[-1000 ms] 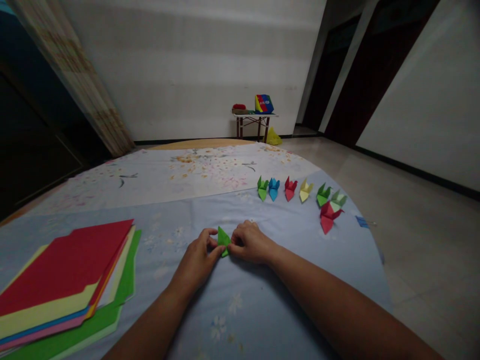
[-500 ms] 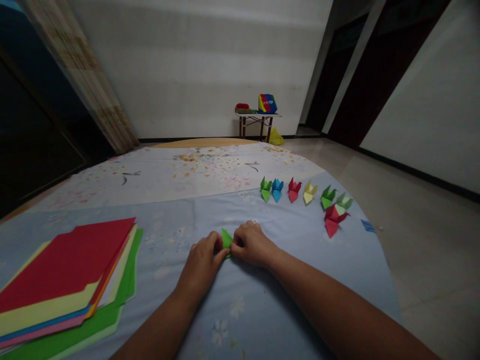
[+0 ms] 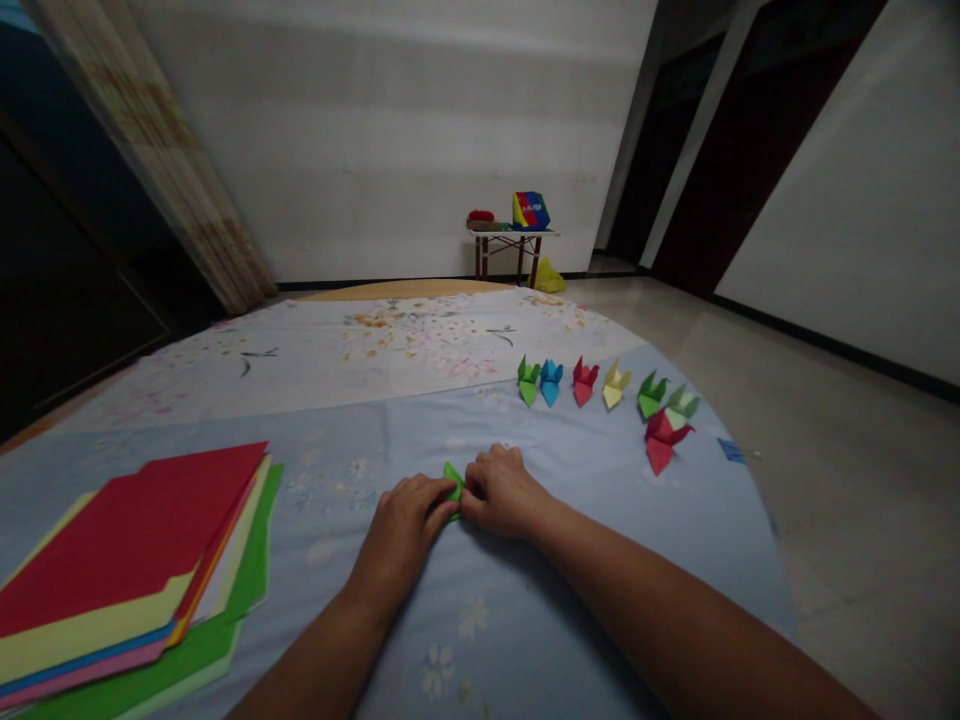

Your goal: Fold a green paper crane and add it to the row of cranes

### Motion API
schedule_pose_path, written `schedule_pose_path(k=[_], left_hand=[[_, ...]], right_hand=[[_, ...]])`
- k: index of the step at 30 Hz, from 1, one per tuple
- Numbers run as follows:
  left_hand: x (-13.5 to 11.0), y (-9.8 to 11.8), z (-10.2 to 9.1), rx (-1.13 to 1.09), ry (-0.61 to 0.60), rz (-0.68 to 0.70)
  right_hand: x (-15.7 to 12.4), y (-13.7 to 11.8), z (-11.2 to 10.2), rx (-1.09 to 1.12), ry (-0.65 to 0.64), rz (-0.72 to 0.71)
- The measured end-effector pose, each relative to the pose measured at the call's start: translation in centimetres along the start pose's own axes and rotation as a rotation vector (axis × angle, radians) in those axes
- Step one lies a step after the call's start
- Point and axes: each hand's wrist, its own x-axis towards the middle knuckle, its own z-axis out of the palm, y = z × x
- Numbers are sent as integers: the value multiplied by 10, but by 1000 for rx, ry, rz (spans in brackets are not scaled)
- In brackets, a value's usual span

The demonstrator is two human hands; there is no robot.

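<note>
A small folded green paper piece (image 3: 453, 484) lies on the light blue cloth between my two hands. My left hand (image 3: 405, 525) has its fingers bent over the piece's left side and presses it. My right hand (image 3: 501, 490) pinches its right edge with curled fingers. Most of the paper is hidden under my fingertips; only a green tip shows.
A stack of coloured paper sheets (image 3: 127, 565), red on top, lies at the left. Several finished folded figures (image 3: 609, 394) in green, blue, red and yellow stand at the right near the table's round edge (image 3: 757, 500). A small stool with items (image 3: 510, 230) stands by the far wall.
My hands have closed further over the green piece, so less of it shows. My left fingers have flattened onto it. The view has shifted slightly.
</note>
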Motion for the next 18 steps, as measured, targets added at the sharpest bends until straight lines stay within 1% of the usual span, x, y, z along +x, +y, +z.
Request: schedule_pose_path(k=[7,12,15,18], left_hand=[[1,-2,2,174,-20,26],[-2,3,-2,264,-30,33],[-3,6,-4,323,-18,3],[-4,5,-4,353,-9,-15]], right_hand=[[0,-2,-4,-20,-18,5],[-1,-2,-6,-32,-12,11],[-1,2,-7,15,-6,26],[0,11,-7,118,1,33]])
